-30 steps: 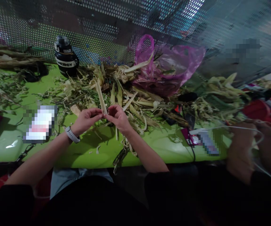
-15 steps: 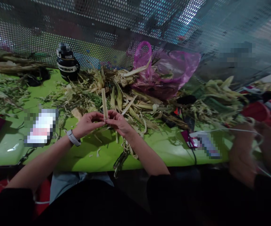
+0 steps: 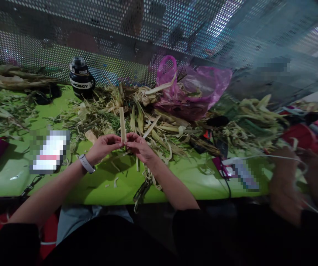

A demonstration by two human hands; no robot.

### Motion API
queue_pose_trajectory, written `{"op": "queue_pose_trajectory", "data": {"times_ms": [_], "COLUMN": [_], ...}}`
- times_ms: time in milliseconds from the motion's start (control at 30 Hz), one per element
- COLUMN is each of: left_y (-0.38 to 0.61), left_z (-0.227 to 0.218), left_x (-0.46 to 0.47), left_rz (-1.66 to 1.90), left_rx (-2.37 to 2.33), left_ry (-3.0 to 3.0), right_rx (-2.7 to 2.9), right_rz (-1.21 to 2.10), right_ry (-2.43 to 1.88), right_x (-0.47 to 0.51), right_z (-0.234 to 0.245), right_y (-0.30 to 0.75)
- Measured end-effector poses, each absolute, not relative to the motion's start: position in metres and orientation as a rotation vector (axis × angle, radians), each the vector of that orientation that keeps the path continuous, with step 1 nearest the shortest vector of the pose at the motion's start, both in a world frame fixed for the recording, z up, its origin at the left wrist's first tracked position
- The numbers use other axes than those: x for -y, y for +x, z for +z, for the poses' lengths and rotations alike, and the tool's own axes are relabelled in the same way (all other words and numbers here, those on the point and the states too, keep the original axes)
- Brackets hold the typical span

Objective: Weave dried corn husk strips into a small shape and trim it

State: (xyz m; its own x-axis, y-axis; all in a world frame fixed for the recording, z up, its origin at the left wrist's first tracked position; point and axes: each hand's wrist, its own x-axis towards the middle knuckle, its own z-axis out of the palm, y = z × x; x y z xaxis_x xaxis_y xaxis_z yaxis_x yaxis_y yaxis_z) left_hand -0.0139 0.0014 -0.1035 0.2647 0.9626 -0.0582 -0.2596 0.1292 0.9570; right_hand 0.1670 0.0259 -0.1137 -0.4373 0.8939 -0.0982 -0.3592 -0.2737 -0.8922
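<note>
We see the left hand (image 3: 105, 147) and right hand (image 3: 140, 146) closed at the fingertips, pinching the base of one flat, pale, dry-looking plant strip (image 3: 123, 123), upright, left of and nearer than the crinkled pink plastic bag (image 3: 217, 88). Stringy plant heap (image 3: 161, 137) before the bag; rounded dark bottle (image 3: 81, 79) left of the bag.

Two phones (image 3: 51, 150) (image 3: 246, 175), one bottle (image 3: 82, 80), one pink plastic bag (image 3: 193, 108), one watch (image 3: 87, 163), one held husk strip (image 3: 123, 123) and the wearer's two hands (image 3: 103, 147) (image 3: 141, 146) are seen.

The husk-like strip (image 3: 123, 123) is pale yellow, kinda long and skinny, standing basically straight up, bottom end pinched by the left hand (image 3: 103, 147) and right hand (image 3: 141, 147).
</note>
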Motion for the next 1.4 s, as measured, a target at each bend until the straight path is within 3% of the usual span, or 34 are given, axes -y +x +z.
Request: {"op": "queue_pose_trajectory", "data": {"times_ms": [567, 633, 800, 900, 1133, 1400], "left_y": [-0.012, -0.013, -0.020, -0.021, -0.019, -0.018], "left_z": [-0.103, -0.103, -0.100, -0.097, -0.095, -0.098], "left_x": [-0.002, -0.003, -0.006, -0.007, -0.007, -0.006], "left_rz": [1.096, 1.092, 1.095, 1.088, 1.036, 0.970], "left_rx": [-0.911, -0.931, -0.987, -0.997, -0.985, -0.946], "left_ry": [0.927, 0.877, 0.750, 0.706, 0.706, 0.646], "right_rx": [1.196, 1.312, 1.798, 2.009, 2.179, 2.182], "right_rz": [1.711, 1.555, 0.656, 0.338, 0.031, 0.110], "right_ry": [-0.807, -0.823, -0.845, -0.801, -0.715, -0.706], "right_x": [-0.028, -0.026, -0.024, -0.025, -0.029, -0.030], "right_z": [-0.121, -0.119, -0.110, -0.111, -0.118, -0.119], "right_y": [0.164, 0.167, 0.180, 0.185, 0.184, 0.185]}}
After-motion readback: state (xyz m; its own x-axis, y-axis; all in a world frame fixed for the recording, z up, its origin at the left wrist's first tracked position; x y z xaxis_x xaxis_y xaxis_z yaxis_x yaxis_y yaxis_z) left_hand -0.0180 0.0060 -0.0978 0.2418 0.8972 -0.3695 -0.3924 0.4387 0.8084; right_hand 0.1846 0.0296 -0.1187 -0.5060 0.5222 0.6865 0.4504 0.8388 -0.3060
